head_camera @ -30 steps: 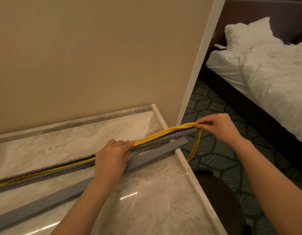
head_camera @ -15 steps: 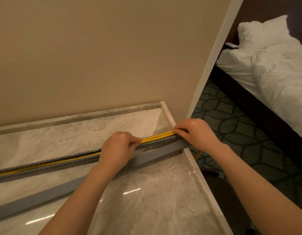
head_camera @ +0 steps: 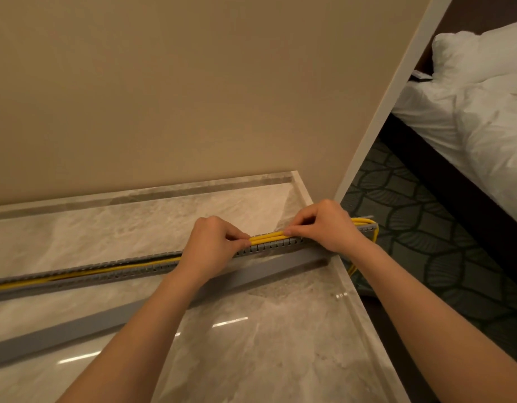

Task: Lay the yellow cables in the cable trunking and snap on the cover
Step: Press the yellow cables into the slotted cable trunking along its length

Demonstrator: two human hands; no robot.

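Note:
A long grey slotted cable trunking (head_camera: 112, 271) lies across the marble counter (head_camera: 266, 344) from the left edge to the right corner. Yellow cables (head_camera: 267, 237) run along it, low in the channel at the left and raised between my hands. My left hand (head_camera: 213, 245) pinches the cables with curled fingers near the trunking's middle. My right hand (head_camera: 324, 225) pinches them a short way to the right. Past that hand the cables loop over the trunking's end and hang off the counter. The flat grey cover (head_camera: 77, 327) lies on the counter, parallel and nearer to me.
A beige wall (head_camera: 193, 97) rises right behind the counter, ending in a white corner post (head_camera: 397, 91). To the right, patterned dark carpet (head_camera: 426, 228) and a bed with white bedding (head_camera: 484, 112). The counter's right edge drops off beside my right forearm.
My right hand has moved left along the trunking, bringing the raised cables down toward the channel. My left hand has stayed near the middle. The camera has swung slightly left.

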